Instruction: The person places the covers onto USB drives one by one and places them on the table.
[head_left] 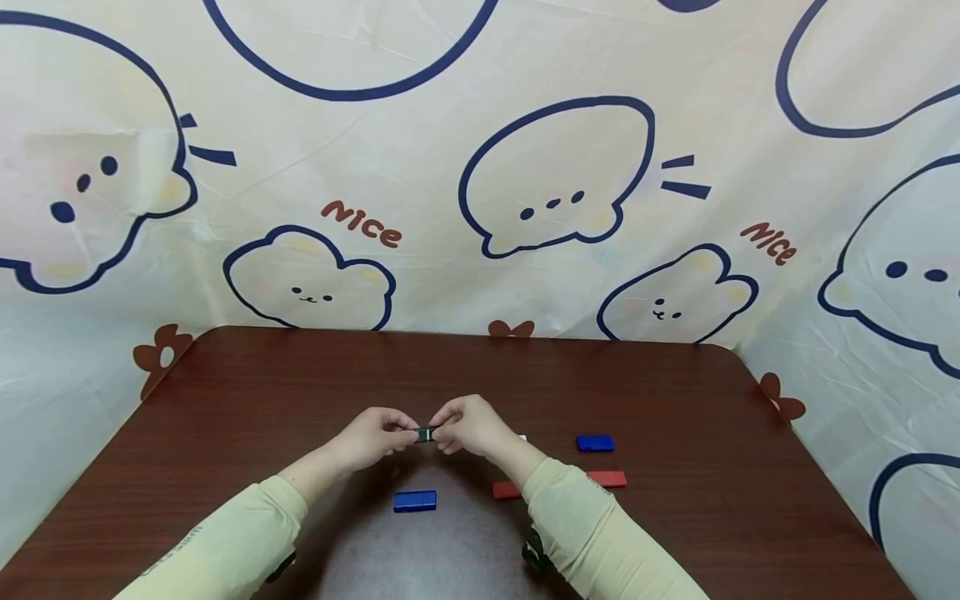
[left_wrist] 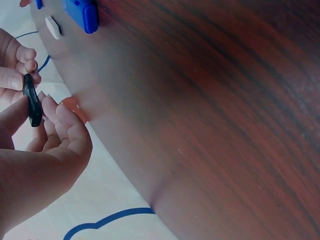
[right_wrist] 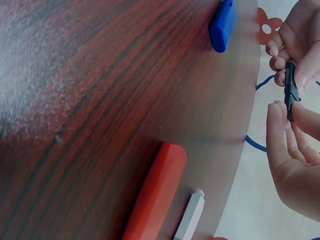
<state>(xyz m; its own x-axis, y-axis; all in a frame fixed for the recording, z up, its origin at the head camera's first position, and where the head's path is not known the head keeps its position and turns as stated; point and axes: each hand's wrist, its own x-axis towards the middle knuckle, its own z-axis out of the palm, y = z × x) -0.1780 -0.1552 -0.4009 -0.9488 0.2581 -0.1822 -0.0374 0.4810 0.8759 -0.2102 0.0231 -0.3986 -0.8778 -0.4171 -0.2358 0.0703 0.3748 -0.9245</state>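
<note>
A small, slim black piece (head_left: 425,434) with a pale band at its middle is held above the table between both hands; its exact kind cannot be told. My left hand (head_left: 378,433) pinches one end between thumb and fingers. At the other end, my right hand (head_left: 471,423) has it pinched the same way. In the left wrist view the black piece (left_wrist: 32,100) stretches from one hand's fingertips to the other's. From the right wrist, the same black piece (right_wrist: 289,92) looks narrow, with a small ledge on its side.
On the dark wooden table (head_left: 300,375) lie a blue block (head_left: 415,501) in front of the hands and another blue block (head_left: 596,443) to the right. A long red bar (head_left: 607,479) is partly hidden by the right forearm. Beside it lies a white piece (right_wrist: 191,215). Printed cloth hangs behind.
</note>
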